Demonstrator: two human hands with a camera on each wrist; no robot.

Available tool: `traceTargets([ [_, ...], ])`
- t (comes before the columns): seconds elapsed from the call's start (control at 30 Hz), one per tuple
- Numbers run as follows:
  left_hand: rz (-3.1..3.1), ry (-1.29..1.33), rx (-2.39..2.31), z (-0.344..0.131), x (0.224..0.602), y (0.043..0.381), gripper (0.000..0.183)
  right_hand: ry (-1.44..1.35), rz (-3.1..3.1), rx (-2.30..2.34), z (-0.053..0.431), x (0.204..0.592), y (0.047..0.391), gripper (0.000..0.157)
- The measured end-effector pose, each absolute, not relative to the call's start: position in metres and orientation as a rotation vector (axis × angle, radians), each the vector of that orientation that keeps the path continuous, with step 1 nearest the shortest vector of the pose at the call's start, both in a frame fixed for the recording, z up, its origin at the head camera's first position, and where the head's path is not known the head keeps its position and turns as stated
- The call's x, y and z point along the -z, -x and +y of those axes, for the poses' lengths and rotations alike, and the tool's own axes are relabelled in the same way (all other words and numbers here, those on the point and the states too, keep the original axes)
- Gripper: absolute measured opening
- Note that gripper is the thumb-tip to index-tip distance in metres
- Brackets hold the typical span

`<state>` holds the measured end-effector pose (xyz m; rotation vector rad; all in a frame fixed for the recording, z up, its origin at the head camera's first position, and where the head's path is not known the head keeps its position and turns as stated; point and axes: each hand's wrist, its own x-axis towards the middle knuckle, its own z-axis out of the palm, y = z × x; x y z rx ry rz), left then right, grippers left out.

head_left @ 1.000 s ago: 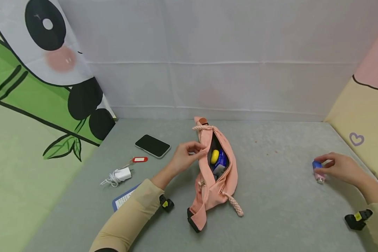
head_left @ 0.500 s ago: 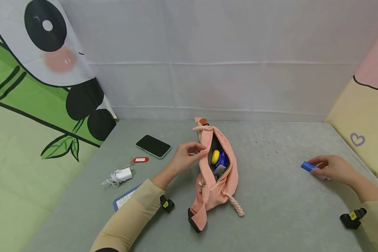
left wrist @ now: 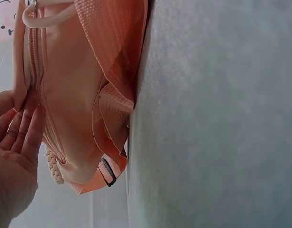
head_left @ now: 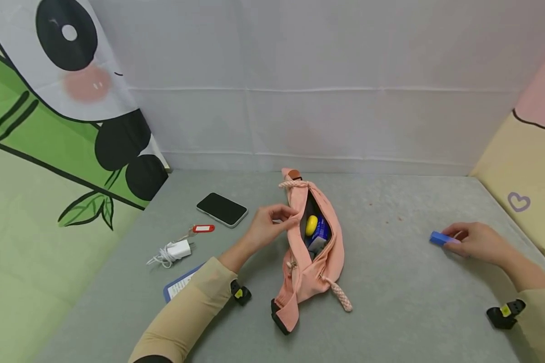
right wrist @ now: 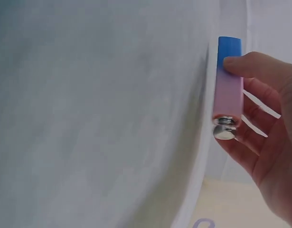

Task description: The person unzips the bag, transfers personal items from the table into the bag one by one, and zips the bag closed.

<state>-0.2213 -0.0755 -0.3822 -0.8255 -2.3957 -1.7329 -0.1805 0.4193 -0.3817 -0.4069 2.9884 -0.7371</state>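
Note:
A pink waist bag lies unzipped on the table. At its left edge, my left hand pinches the fabric beside the opening; thumb and fingers meet on that edge in the left wrist view. Inside the bag are a yellow rounded item and a blue-and-white packet. Far to the right, my right hand holds a small blue-to-pink stick with a silvery metal end, thumb on one face. Its exact kind is unclear. In the head view its blue end points left, toward the bag.
Left of the bag lie a phone, a red key tag and a white charger with its cable. A blue-edged card is partly under the left sleeve. A white cloth wall closes off the back.
My right hand has shifted slightly left and turned the stick from nearly upright to lying sideways, blue end leftward. The left hand stays at the bag's edge.

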Motion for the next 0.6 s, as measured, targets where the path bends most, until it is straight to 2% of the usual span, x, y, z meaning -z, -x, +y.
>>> traceTargets([
  [0.6, -2.392, 0.826, 1.747, -0.075, 0.380, 0.219, 0.016, 0.710, 3.040, 0.995, 0.349, 0.346, 0.185, 0.024],
])
